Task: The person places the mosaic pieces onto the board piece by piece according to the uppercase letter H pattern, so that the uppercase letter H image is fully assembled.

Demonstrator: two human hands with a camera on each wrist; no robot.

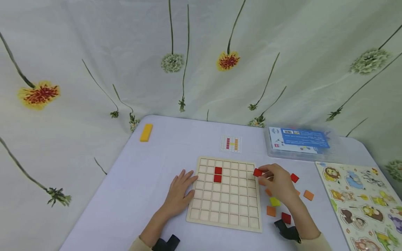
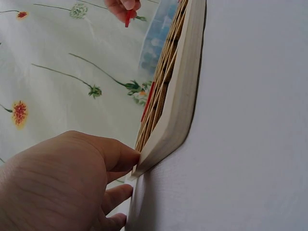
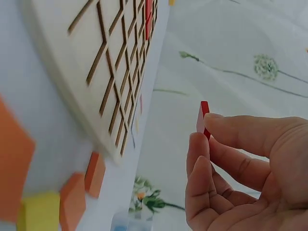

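Observation:
A wooden grid board (image 1: 224,198) lies on the table with two red square tiles (image 1: 217,178) set in one column of its cells. My left hand (image 1: 179,193) rests at the board's left edge with fingers spread; in the left wrist view its thumb (image 2: 120,154) touches the board's rim. My right hand (image 1: 277,179) pinches another red tile (image 3: 202,118) between thumb and fingers, raised over the board's right edge. Loose orange (image 1: 271,211), yellow (image 1: 275,202) and red tiles (image 1: 286,218) lie right of the board, below and around the right hand.
Behind the board lies a small pattern card (image 1: 231,144). A clear plastic box (image 1: 298,143) with a blue and white leaflet stands at the back right. An animal puzzle board (image 1: 361,205) lies at the right, and a yellow block (image 1: 146,132) at the back left.

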